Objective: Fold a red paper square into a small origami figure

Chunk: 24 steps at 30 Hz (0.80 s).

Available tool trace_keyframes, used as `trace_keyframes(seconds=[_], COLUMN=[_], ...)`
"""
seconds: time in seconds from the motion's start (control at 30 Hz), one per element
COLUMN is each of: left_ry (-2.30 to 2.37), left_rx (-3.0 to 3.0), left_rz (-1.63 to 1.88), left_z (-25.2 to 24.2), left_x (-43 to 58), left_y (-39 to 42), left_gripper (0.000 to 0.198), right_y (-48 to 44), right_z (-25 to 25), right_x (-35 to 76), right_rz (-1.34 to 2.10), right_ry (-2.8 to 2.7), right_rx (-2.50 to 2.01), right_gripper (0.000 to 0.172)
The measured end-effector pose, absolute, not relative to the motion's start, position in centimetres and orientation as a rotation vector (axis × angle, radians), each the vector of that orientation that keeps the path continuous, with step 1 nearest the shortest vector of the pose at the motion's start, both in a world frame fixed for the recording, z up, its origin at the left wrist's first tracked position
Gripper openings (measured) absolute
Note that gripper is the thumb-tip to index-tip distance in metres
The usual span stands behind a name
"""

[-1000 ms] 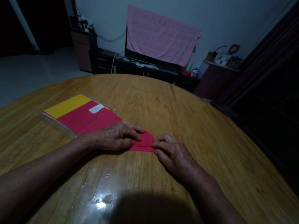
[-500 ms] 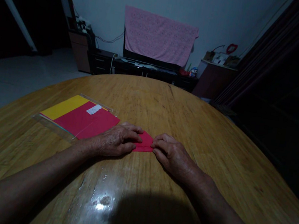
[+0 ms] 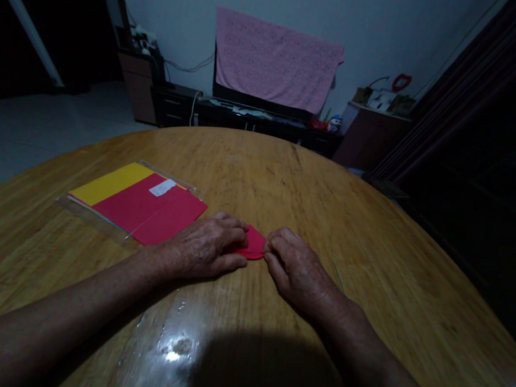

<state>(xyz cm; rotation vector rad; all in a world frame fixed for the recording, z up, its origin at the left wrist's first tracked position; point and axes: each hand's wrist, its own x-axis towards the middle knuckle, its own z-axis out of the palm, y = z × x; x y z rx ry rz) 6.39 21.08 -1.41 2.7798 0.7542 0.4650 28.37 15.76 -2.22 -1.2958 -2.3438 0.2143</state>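
Observation:
A small folded piece of red paper (image 3: 255,241) lies on the wooden table between my hands, its left part hidden under my fingers. My left hand (image 3: 209,244) holds the paper down, fingers bent over it and the thumb along its near edge. At the paper's right end, my right hand (image 3: 295,261) is closed in a pinch, thumb against fingers. Close behind my left hand is a clear plastic packet of coloured paper (image 3: 149,206), with red and yellow sheets and a white label.
The round wooden table (image 3: 262,168) has a glossy wet-looking patch near me. Beyond it stand a low black cabinet (image 3: 174,106), a screen draped with a pink cloth (image 3: 278,61), and a side cabinet (image 3: 370,136) at right. A dark curtain (image 3: 440,98) hangs on the right.
My left thumb and fingers have shifted slightly right over the red paper, covering more of its near edge. The right hand stays pinched at the end, almost still.

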Motion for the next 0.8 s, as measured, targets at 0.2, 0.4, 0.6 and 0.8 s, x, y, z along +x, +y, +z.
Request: trace_keyframes(seconds=[0.2, 0.4, 0.6, 0.8], left_ry=[0.733, 0.726, 0.699, 0.645], left_rx=[2.836, 2.832, 2.759, 2.556], left_rz=[0.510, 0.560, 0.555, 0.529], left_z=[-1.5, -1.9, -1.5, -1.3], left_x=[6.7, 7.0, 6.6, 5.6], left_y=[20.9, 21.1, 21.1, 21.9], left_gripper=[0.031, 0.029, 0.024, 0.023], right_y=[15.7, 15.3, 15.6, 15.9], right_z=[-2.1, -1.8, -2.3, -2.3], right_x=[28.3, 28.2, 28.4, 28.5], right_rz=[0.239, 0.239, 0.165, 0.180], right_ry=[-2.303, -2.308, -2.345, -2.314], right_rx=[-1.316, -1.281, -1.270, -1.244], right_gripper=[0.015, 0.013, 0.020, 0.019])
